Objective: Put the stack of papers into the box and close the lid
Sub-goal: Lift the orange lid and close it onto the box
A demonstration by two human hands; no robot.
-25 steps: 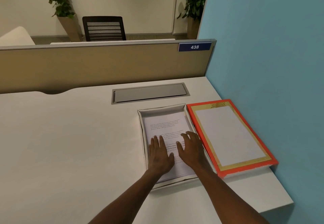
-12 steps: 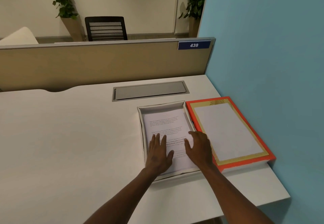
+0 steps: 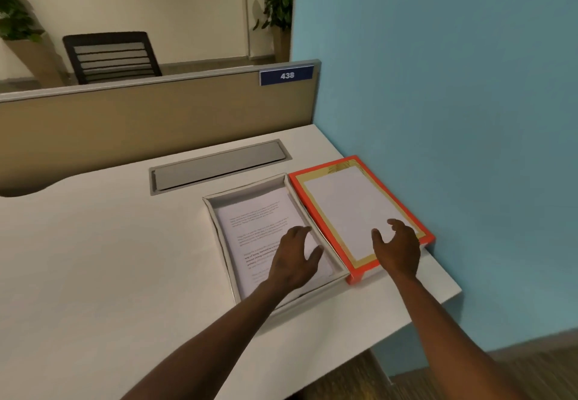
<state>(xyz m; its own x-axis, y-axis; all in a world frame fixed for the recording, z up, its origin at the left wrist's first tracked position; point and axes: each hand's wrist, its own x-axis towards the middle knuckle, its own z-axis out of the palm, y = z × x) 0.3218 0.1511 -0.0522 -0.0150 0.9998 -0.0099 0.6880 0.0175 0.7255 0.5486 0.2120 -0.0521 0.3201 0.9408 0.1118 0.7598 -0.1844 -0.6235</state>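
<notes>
1. Head view: the stack of papers (image 3: 259,233) lies flat inside the open box (image 3: 219,237) on the desk (image 3: 93,258).
2. Left hand (image 3: 294,262) hovers over the papers, spread, empty.
3. Right hand (image 3: 395,248) is wide open above the lid (image 3: 359,212), which lies beside the box.
4. The lid looks light, stiff; judged best held by opposite edges.

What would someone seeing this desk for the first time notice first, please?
Most striking is the orange-bordered lid, lying flat at the desk's right edge against the blue wall, with the right hand open over it. Beside it on its left sits the open white box holding the printed papers, the left hand above them.
</notes>
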